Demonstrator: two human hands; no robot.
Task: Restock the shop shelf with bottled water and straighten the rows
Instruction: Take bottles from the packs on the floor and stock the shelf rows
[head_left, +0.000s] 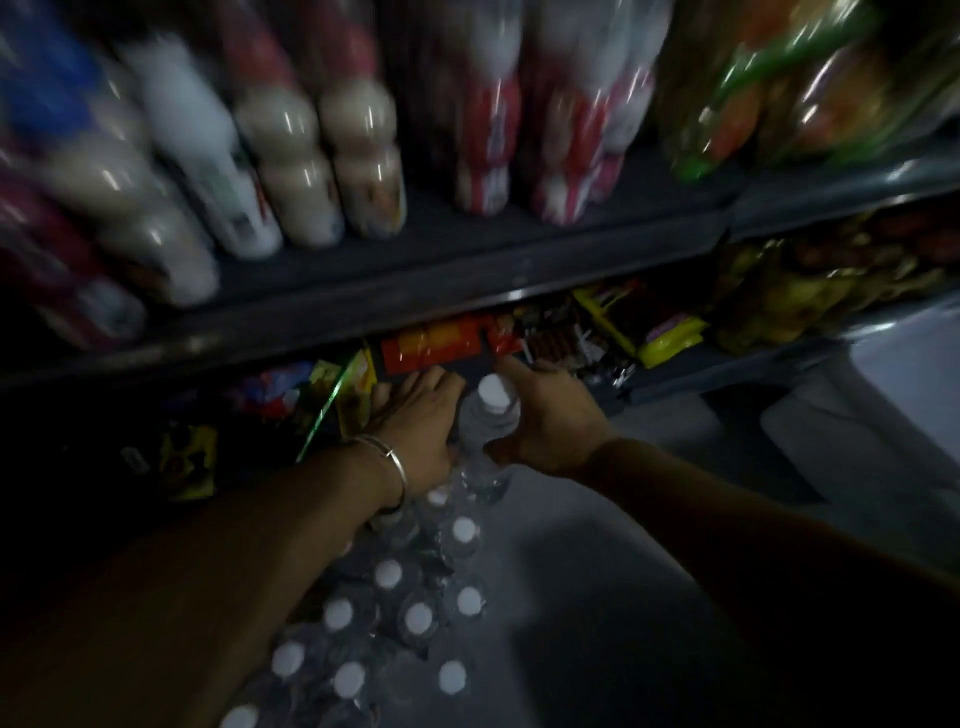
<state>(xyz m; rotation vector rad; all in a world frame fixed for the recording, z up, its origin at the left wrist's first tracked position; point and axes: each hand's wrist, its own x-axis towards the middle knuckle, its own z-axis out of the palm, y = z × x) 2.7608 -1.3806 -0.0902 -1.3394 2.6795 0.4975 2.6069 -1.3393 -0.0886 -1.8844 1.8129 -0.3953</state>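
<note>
Bottles (415, 618), white-capped, stand packed together low in the foreground. Beyond them, right hand (550, 431) curls round the shoulder of one water bottle (491, 415); left hand (415, 421) lies against its other side, fingers extended. Judged full, heavy, thin-walled and slick: best gripped below the cap. Shelf (467, 291) lies beyond.

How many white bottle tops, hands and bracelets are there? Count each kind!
White bottle tops: 11, counting the one on the water bottle that the right hand holds
Hands: 2, with the left hand
Bracelets: 1
Total: 14
</note>
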